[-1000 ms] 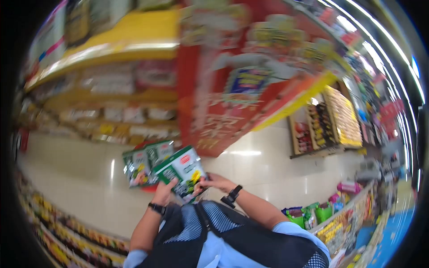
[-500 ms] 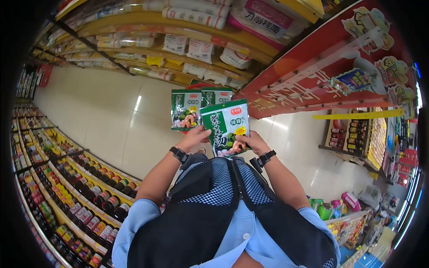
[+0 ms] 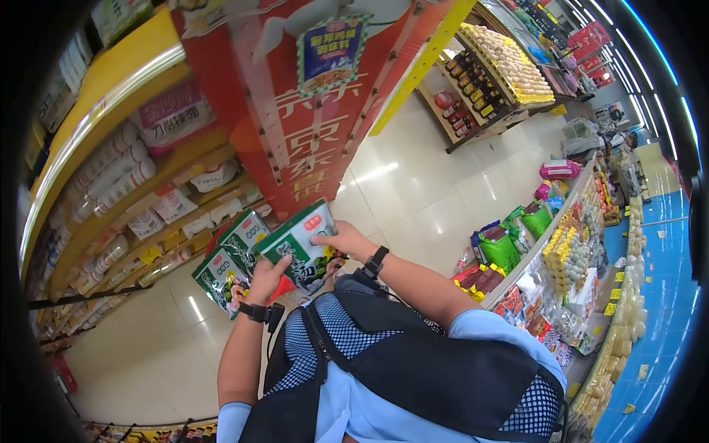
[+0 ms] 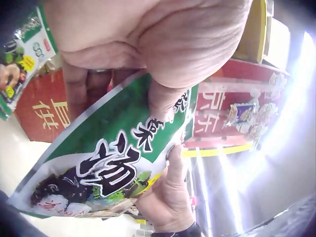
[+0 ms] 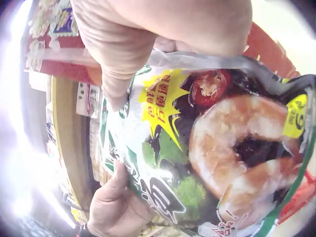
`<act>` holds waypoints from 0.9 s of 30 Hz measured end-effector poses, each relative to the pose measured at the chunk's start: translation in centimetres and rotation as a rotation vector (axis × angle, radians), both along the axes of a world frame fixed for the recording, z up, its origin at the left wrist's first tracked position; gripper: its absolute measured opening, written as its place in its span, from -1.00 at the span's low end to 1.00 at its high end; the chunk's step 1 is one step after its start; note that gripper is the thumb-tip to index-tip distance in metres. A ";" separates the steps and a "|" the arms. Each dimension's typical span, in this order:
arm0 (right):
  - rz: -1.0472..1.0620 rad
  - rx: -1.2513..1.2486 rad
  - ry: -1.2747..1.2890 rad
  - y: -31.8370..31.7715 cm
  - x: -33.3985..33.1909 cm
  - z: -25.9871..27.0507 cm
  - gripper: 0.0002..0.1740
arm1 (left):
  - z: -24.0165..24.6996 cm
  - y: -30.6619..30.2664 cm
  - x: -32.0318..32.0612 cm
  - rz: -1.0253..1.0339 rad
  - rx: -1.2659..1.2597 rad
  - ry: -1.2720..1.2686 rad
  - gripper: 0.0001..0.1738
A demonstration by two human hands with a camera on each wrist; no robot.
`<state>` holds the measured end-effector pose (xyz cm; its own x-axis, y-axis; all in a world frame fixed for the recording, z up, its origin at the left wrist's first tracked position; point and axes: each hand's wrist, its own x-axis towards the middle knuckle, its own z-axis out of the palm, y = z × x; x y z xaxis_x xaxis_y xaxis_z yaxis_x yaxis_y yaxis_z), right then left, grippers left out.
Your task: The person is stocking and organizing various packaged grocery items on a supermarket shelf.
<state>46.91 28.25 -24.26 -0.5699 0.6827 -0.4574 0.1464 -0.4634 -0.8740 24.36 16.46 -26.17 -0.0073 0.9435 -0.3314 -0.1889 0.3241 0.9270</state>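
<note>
A green and white seaweed soup packet [image 3: 299,258] is held in front of the chest, its printed face up. My left hand [image 3: 264,282] grips its left edge, thumb over the front. At the opposite edge my right hand [image 3: 351,242] pinches it, thumb on the print. In the right wrist view the packet's shrimp picture [image 5: 237,143] lies below the right hand [image 5: 163,24]. Two similar packets, one on the left [image 3: 220,279] and one behind it [image 3: 245,235], stick up beyond the left hand, by a red container [image 3: 282,288] mostly hidden beneath.
A red display panel [image 3: 295,140] rises just ahead, beside a yellow shelf [image 3: 118,63] of noodle packs. Farther right stands a wooden rack of bottles [image 3: 469,81] and eggs [image 3: 509,63]. Along the right side runs a counter of goods [image 3: 569,258]. Pale tiled floor [image 3: 413,207] lies between.
The head view has swung to the right, bringing the counter into view and shifting the sauce shelves mostly out. Both hands keep hold of the packet; the right thumb now sits higher on its edge.
</note>
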 end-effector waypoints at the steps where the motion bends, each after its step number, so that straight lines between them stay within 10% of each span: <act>1: -0.027 -0.080 0.061 1.0 1.4 0.6 -0.56 | 0.0 1.2 0.7 -0.053 0.009 0.069 -0.68; 13: -0.556 -0.044 0.104 15.0 19.5 -3.0 -0.64 | -4.7 -0.1 6.0 -0.069 -0.388 0.321 -0.55; 18: -0.473 0.032 0.204 19.4 21.4 -1.2 -0.58 | -5.1 -0.9 6.3 -0.026 -0.464 0.250 -0.57; 23: -0.374 0.071 0.173 19.9 22.0 -1.0 -0.57 | 3.3 12.2 8.1 -0.187 -0.045 0.674 -0.56; 27: -0.359 0.041 0.080 17.8 23.3 -2.0 -0.56 | 7.1 24.6 11.9 -0.200 0.290 0.377 -0.45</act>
